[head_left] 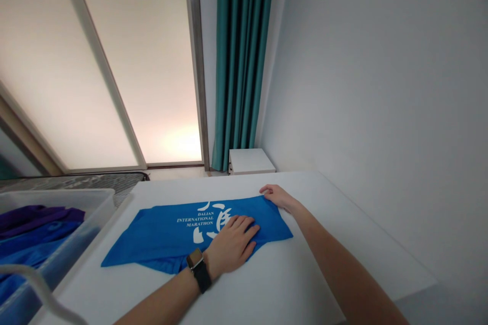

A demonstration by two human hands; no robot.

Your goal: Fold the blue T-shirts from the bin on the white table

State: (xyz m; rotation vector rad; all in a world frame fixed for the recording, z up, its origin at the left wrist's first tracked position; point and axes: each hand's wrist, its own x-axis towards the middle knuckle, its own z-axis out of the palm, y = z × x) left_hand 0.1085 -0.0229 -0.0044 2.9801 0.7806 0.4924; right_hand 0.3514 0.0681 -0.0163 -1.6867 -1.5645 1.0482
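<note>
A blue T-shirt (pixel 160 233) with white lettering, "DALIAN INTERNATIONAL MARATHON", and large white brush characters lies folded on the white table (pixel 305 274). My left hand (pixel 234 244), with a dark-strapped watch on its wrist, rests flat on the shirt, fingers spread, covering part of the print. At the shirt's far right corner is my right hand (pixel 280 197); its fingers are bent and closed on the fabric edge. Some fabric of an under layer shows along the near edge.
A clear plastic bin (pixel 102 198) with blue and purple clothes (pixel 41 223) stands left of the table. A pale curved bar (pixel 38 284) crosses the lower left. Beyond are a small white cabinet (pixel 251 161) and a green curtain (pixel 244 61); a wall (pixel 381 111) borders the right.
</note>
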